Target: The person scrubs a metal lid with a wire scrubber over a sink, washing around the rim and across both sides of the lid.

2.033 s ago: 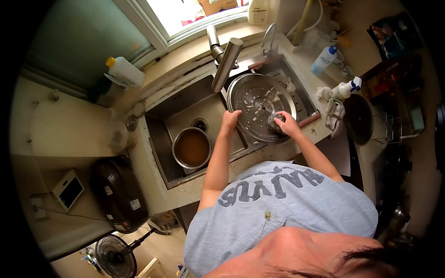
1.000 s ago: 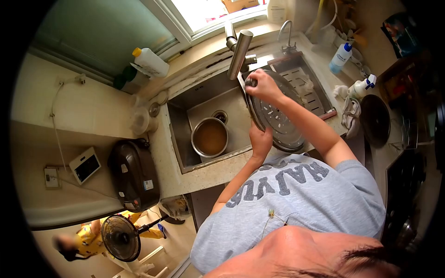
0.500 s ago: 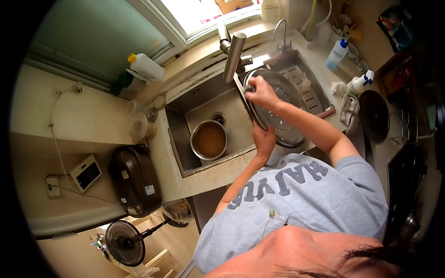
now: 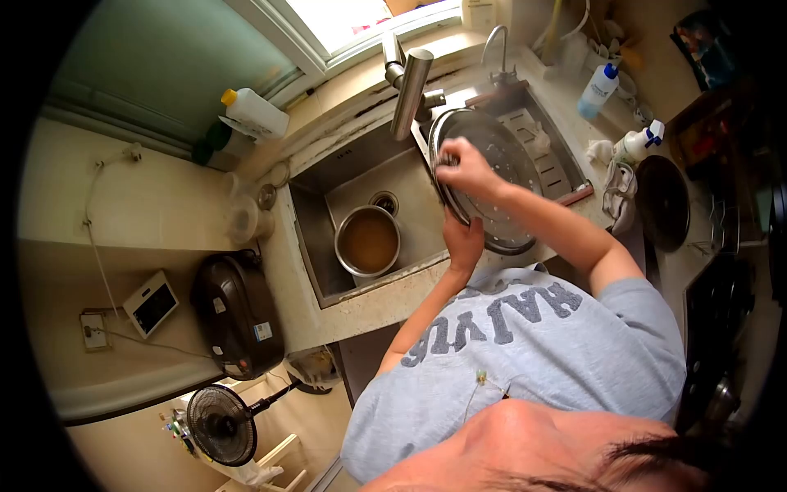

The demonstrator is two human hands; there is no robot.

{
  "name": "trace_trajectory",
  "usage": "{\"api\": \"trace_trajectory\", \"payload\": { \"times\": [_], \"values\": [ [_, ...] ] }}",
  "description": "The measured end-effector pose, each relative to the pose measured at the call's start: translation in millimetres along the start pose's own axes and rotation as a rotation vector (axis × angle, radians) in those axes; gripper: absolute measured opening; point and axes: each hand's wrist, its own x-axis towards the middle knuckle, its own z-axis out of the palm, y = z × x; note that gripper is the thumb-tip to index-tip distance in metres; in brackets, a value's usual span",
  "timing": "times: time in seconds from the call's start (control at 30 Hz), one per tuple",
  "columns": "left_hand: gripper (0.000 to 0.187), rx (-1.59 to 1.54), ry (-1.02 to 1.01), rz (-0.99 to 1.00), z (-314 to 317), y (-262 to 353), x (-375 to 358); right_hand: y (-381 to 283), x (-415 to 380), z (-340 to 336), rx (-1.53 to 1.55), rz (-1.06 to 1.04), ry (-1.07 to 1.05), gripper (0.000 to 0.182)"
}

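Observation:
A large round grey metal pan (image 4: 512,197) is tilted over the right sink basin, with white suds or drops on its inner surface. At the near lower left of its rim, my left hand (image 4: 465,243) is closed, steadying the pan. My right hand (image 4: 471,170) is a closed fist near the pan's left rim, with a small dark thing partly showing in it; the fingers hide what kind it is. In the left basin sits a round metal pot (image 4: 368,241) of brownish liquid, next to the drain (image 4: 384,201).
A metal faucet (image 4: 411,94) reaches over the sink divider. A blue-capped bottle (image 4: 598,92) and a spray bottle (image 4: 639,144) stand to the right. A yellow-capped white jug (image 4: 256,113) is by the window. A dark brown appliance (image 4: 238,316) sits left of the sink.
My right hand has shifted slightly down along the pan's rim, still closed. My left hand keeps its place at the rim. The whole view has tilted a little.

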Motion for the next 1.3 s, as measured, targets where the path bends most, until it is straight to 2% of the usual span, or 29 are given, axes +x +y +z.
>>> {"api": "trace_trajectory", "payload": {
  "times": [0.03,0.07,0.1,0.17,0.23,0.3,0.37,0.43,0.47,0.53,0.6,0.67,0.7,0.77,0.83,0.97,1.03,1.17,1.23,1.3],
  "values": [
    [0.032,-0.002,-0.062,-0.034,-1.4,0.8,-2.4,3.1,17.0,-2.0,0.038,0.004,0.068,0.032],
    [0.032,-0.001,-0.071,-0.03,-0.2,1.0,-3.2,5.8,33.6,-5.8,0.222,0.076,0.11,0.028],
    [0.031,0.009,-0.076,-0.033,2.5,0.7,-3.7,1.7,45.8,-15.1,0.282,0.121,0.018,0.023],
    [0.03,0.023,-0.083,-0.04,0.4,2.3,-5.8,-4.6,33.6,-14.6,0.493,0.275,-0.032,0.017],
    [0.032,-0.026,-0.046,-0.039,0.5,3.4,-2.9,2.2,9.9,-6.6,0.525,0.306,-0.199,0.013],
    [0.033,-0.002,-0.033,-0.05,-1.3,-0.2,-1.4,-0.1,-14.3,-2.0,0.319,0.2,-0.206,0.013],
    [0.034,0.023,-0.024,-0.055,-2.4,-9.2,2.2,-3.4,-21.2,-6.1,0.022,-0.007,-0.056,0.017],
    [0.037,-0.154,-0.07,-0.159,-3.9,-16.3,3.2,6.6,-8.1,-9.3,0.019,-0.08,-0.046,0.021],
    [0.037,-0.153,-0.073,-0.155,-3.4,-17.1,2.6,10.1,-2.7,-9.3,0.006,-0.083,0.016,0.024],
    [0.039,-0.09,-0.011,-0.071,-0.8,-10.1,5.2,13.0,10.1,-10.6,0.078,-0.203,0.107,0.018],
    [0.039,-0.094,-0.018,-0.128,-1.8,-8.6,4.7,19.2,13.5,-6.9,0.164,-0.253,0.134,0.016],
    [0.04,-0.095,-0.028,-0.187,-3.2,-9.8,3.8,22.0,11.1,-4.7,0.039,-0.311,0.008,0.017],
    [0.04,-0.092,-0.018,-0.163,-2.3,-11.3,4.1,21.9,8.1,-4.0,0.039,-0.311,0.008,0.017],
    [0.04,-0.091,-0.004,-0.138,-2.4,-11.3,7.0,21.2,2.0,-2.4,-0.179,-0.463,0.002,0.021],
    [0.045,-0.089,-0.088,-0.29,-7.0,-6.5,8.2,20.0,-1.1,-2.3,-0.18,-0.474,-0.011,0.027],
    [0.045,-0.079,-0.064,-0.232,-4.3,-9.4,10.8,11.2,-5.9,-6.8,-0.181,-0.44,0.021,0.029],
    [0.039,-0.08,0.009,-0.059,-1.3,-17.7,9.5,8.4,5.7,-11.4,-0.087,-0.374,0.071,0.027],
    [0.039,-0.02,-0.048,-0.166,-5.5,-9.4,5.7,2.4,35.3,-15.5,-0.303,-0.364,0.159,0.019],
    [0.041,-0.042,-0.132,-0.216,-7.0,-8.6,6.9,-4.8,37.4,-14.8,-0.285,-0.31,0.15,0.015],
    [0.041,-0.026,-0.095,-0.187,-4.8,-8.2,7.6,-11.3,29.8,-8.4,-0.331,-0.192,0.032,0.018]
  ]
}}
